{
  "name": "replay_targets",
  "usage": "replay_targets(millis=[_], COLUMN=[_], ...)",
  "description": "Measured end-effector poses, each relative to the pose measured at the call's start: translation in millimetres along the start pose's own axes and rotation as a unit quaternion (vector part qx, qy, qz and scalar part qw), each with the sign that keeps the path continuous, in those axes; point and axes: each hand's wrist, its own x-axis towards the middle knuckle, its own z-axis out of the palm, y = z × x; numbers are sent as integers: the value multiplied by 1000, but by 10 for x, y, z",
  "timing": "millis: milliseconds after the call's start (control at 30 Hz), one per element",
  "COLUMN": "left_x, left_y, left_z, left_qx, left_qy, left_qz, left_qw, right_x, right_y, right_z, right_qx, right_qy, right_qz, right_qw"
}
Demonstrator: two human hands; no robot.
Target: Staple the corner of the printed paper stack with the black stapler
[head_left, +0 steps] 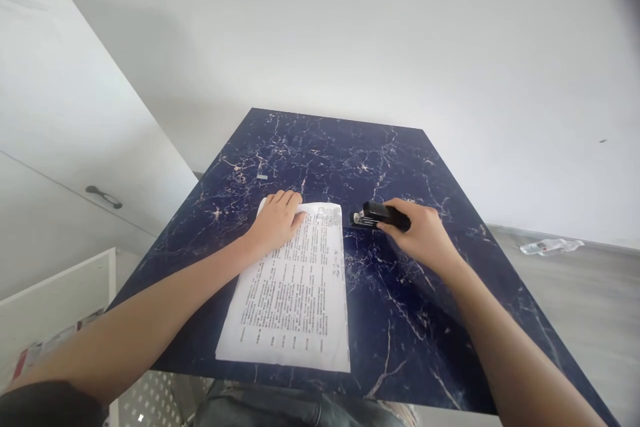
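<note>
A stack of printed paper sheets (295,300) lies on the dark blue marbled table (340,153), text turned sideways. My left hand (277,220) grips its far left corner, fingers closed over the far edge and thumb on the top sheet. To the right of the paper, my right hand (420,227) is closed around a black stapler (377,212). The stapler's front end points left towards the paper's far right corner, with a small gap between them. Its lower part rests on or just above the table; I cannot tell which.
A small pale strip (262,177) lies on the table beyond my left hand. At left stands a white cabinet with a dark handle (104,197). A clear plastic bottle or wrapper (550,247) is on the floor at right. A white wall rises behind the table.
</note>
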Motion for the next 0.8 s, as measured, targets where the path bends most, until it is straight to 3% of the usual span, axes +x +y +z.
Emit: replay_targets(millis=[100,200,433,633,800], left_x=[8,18,1,-4,-5], left_y=[36,57,24,42,50], left_z=[-7,-19,2,1,1], left_qx=[-20,-36,-52,-62,-73], left_qy=[15,21,42,36,33], left_qz=[-3,-8,-25,-33,-47], left_qw=[1000,999,997,997,996], right_x=[1,-21,-82,-111,-113], right_y=[166,182,-3,-133,-188], right_z=[49,150,311,420,452], right_qx=[-32,-48,8,-10,-3], right_qy=[-34,-45,-51,-7,-10], right_qz=[-4,-2,-27,-54,-46], right_qw=[999,998,998,998,999])
